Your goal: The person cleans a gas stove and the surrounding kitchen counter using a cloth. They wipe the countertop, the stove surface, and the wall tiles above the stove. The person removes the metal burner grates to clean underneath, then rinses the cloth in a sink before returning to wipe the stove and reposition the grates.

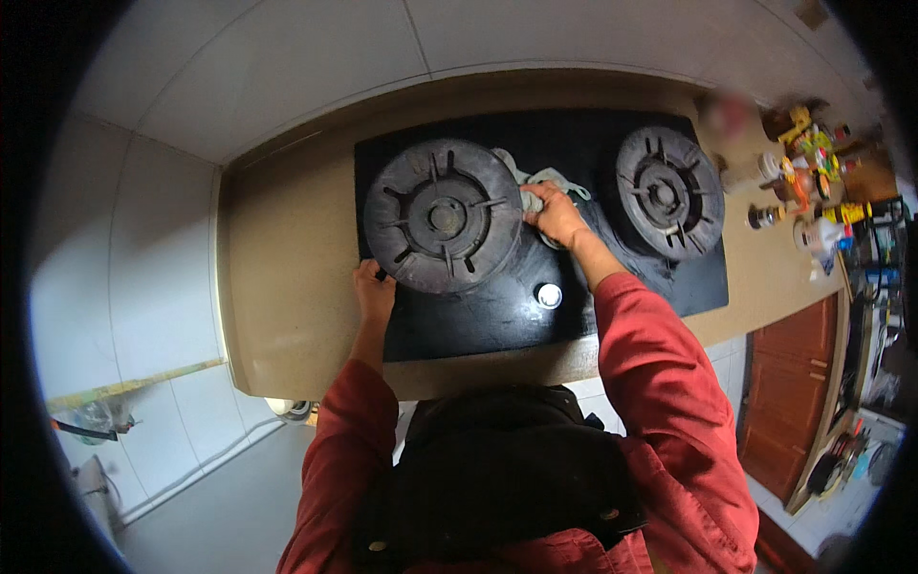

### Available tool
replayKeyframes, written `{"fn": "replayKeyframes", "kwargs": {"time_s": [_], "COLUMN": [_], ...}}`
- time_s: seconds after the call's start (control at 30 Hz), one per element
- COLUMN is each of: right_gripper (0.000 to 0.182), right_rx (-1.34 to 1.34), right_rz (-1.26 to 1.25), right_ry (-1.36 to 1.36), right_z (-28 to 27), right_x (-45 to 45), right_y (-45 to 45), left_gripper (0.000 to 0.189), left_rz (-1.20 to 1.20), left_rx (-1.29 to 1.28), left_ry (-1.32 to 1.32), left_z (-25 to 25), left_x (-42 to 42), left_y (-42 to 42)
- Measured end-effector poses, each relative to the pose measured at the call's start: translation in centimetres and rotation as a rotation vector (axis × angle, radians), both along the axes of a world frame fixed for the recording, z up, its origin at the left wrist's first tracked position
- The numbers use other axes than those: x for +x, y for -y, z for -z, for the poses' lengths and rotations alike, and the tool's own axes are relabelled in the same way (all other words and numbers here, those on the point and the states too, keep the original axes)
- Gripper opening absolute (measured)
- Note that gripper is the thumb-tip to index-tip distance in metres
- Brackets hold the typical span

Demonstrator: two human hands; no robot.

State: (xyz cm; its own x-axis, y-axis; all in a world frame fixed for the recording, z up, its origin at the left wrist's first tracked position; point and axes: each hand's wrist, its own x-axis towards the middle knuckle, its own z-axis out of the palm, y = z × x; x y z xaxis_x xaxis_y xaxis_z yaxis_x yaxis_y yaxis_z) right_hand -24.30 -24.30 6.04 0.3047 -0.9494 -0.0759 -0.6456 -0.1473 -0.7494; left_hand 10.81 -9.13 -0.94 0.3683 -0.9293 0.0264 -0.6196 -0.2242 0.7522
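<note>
My right hand [554,214] grips a pale grey-green cloth [549,174] against the right rim of the left burner's round metal pan support [401,244]. Part of the cloth lies bunched behind my fingers on the black gas hob [495,316]. At the hob's left edge, my left hand [373,287] has its fingers curled close to the lower left of that same pan support. Whether those fingers hold the rim is hidden. A round silver control knob [549,295] sits on the hob between me and my right hand. The right burner [665,194] stands further right.
A beige countertop [287,251] surrounds the hob, with tiled walls [344,43] behind and on the left. Several bottles and jars, among them a white bottle [817,234], crowd its right end. A reddish-brown cabinet [789,394] stands at lower right.
</note>
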Motion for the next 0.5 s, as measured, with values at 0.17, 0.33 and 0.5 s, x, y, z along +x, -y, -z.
{"fn": "replayKeyframes", "kwargs": {"time_s": [0.17, 0.33, 0.5], "right_gripper": [0.035, 0.034, 0.032], "right_rx": [-0.067, -0.201, -0.206], "right_rz": [-0.007, -0.132, -0.14], "right_ry": [-0.193, -0.078, -0.1], "right_z": [-0.1, -0.4, -2.5], "right_x": [0.5, 0.2, 0.7], "right_y": [0.7, 1.1, 1.0], "left_gripper": [0.028, 0.028, 0.023], "left_rz": [-0.122, -0.076, -0.021], "left_rx": [0.0, -0.111, -0.234], "left_ry": [0.054, -0.018, -0.061], "left_z": [-3.4, -2.4, -3.5], "left_x": [-2.1, -0.4, 0.6], "left_y": [2.7, 4.1, 6.4]}}
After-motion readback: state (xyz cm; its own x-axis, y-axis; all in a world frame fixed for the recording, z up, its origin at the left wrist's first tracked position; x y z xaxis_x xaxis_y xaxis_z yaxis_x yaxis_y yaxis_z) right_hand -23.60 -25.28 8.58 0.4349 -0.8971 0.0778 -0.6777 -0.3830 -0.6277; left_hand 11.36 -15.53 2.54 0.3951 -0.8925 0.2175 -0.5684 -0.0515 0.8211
